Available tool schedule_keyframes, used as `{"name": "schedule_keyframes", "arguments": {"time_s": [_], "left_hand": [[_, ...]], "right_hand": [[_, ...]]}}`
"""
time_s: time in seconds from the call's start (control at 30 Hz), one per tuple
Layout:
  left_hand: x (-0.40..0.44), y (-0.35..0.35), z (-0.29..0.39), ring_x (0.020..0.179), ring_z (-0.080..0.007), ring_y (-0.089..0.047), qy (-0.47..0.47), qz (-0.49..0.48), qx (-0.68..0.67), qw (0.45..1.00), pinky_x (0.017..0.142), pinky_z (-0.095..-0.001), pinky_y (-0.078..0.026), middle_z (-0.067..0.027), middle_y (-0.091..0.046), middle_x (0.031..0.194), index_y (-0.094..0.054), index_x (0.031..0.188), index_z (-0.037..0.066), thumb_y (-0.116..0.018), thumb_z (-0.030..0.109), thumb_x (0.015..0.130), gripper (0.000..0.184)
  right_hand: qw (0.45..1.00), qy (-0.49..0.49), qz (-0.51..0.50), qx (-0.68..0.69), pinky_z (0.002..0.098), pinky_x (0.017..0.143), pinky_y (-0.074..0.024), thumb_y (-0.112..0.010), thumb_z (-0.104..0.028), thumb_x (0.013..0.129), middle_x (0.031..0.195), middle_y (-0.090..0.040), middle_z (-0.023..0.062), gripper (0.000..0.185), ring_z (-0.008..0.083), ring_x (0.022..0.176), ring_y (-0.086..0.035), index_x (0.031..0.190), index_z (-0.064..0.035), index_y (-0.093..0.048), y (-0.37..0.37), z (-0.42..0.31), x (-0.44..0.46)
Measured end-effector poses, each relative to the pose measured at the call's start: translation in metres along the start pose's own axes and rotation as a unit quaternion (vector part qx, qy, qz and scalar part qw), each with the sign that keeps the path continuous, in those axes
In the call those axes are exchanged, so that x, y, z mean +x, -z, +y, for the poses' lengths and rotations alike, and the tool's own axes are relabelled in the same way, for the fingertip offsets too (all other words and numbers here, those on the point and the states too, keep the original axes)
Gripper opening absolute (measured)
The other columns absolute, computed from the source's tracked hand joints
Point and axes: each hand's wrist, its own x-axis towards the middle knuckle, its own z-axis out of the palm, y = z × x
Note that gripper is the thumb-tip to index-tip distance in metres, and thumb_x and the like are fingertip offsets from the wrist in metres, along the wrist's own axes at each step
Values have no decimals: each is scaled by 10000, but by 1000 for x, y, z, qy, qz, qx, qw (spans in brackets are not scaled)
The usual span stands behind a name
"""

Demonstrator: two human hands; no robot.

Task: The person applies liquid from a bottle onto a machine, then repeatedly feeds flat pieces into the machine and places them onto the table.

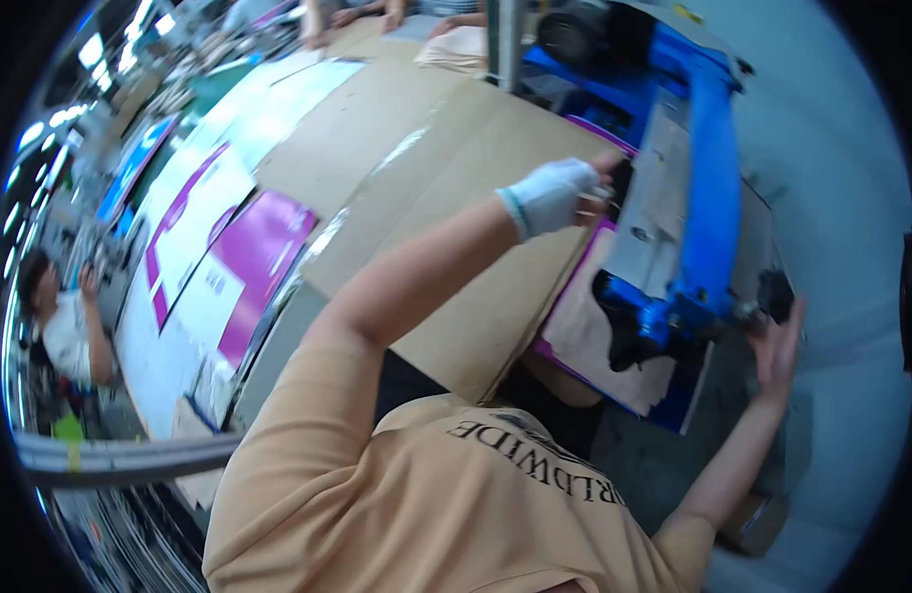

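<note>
My left hand (560, 198) wears a white glove with bare fingertips. Its fingers are bent at the near edge of a blue machine (713, 188), beside a small black part (622, 181); whatever they hold is hidden. On the right, my bare right hand (775, 346) has its fingers stretched up beside a black knob (775, 295) at the machine's front end. Whether it touches the knob I cannot tell. Below the machine's arm lies a pale pinkish sheet (584, 331) over a purple-edged board.
Brown cardboard (456, 148) covers the table left of the machine. Further left lie purple-and-white printed sheets (263, 262). A person (71, 321) is at the far left, and other people's hands (352, 15) show at the top. A metal rail (130, 460) runs at lower left.
</note>
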Motion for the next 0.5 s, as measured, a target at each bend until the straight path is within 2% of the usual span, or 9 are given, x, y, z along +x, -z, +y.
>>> {"name": "schedule_keyframes", "arguments": {"time_s": [0.03, 0.07, 0.1, 0.17, 0.23, 0.33, 0.47, 0.5], "left_hand": [[-2, -2, 1, 671, -138, -502, 13, -7, -20, 1000, 600, -265, -423, 5, -521, 726, -508, 777, 134, -581, 395, 764, 272], [-2, -2, 0, 660, -139, -498, 25, -16, -42, 999, 601, -259, -422, 4, -521, 719, -507, 772, 128, -585, 405, 757, 288], [0, -1, 0, 658, -145, -496, 27, -30, -67, 997, 605, -262, -425, -4, -518, 723, -506, 773, 117, -591, 355, 765, 253], [3, 6, -1, 657, -156, -490, 23, -53, -108, 993, 610, -272, -430, -25, -513, 735, -503, 781, 92, -593, 258, 774, 189], [2, 17, 0, 659, -163, -484, 8, -74, -132, 988, 610, -283, -436, -51, -508, 751, -499, 793, 65, -587, 165, 778, 134], [-2, 43, 6, 629, -157, -478, -2, -78, -184, 980, 601, -285, -445, -83, -500, 761, -490, 815, 28, -551, 57, 775, 79], [-23, 65, 25, 578, -145, -467, -16, -45, -213, 976, 579, -270, -444, -97, -495, 742, -478, 811, 2, -573, 64, 747, 130], [-31, 67, 30, 567, -145, -461, -46, -24, -206, 977, 553, -269, -435, -100, -490, 731, -465, 794, 8, -582, 90, 737, 154]], "right_hand": [[999, 10, 1, 43, 405, 911, -335, -319, -520, 846, 1338, -220, 150, 692, 270, 1101, -419, 1331, -73, -110, 9, 5, -1], [997, 49, 62, 21, 418, 936, -308, -323, -512, 847, 1358, -128, 158, 695, 294, 1148, -357, 1336, -97, -54, 8, 10, -9], [988, 90, 123, -1, 432, 962, -280, -327, -504, 849, 1379, -36, 165, 705, 318, 1195, -295, 1341, -121, 3, 8, 14, -16], [961, 160, 225, -16, 460, 986, -233, -332, -475, 857, 1367, -14, 210, 656, 355, 1222, -227, 1341, -131, -51, -7, 30, -33], [963, 163, 211, -33, 468, 986, -235, -343, -420, 873, 1357, -59, 222, 609, 360, 1225, -220, 1342, -204, -20, 13, 44, -49], [957, 128, 261, -7, 452, 980, -258, -345, -410, 875, 1355, -83, 214, 609, 361, 1214, -245, 1340, -195, -15, 6, 59, -73], [954, 97, 279, 44, 419, 977, -280, -373, -397, 869, 1354, -103, 201, 624, 343, 1201, -276, 1332, -148, -36, 20, 69, -83], [952, 99, 284, 53, 411, 977, -283, -381, -395, 867, 1352, -115, 198, 628, 338, 1200, -281, 1329, -136, -43, 21, 69, -83]]}}
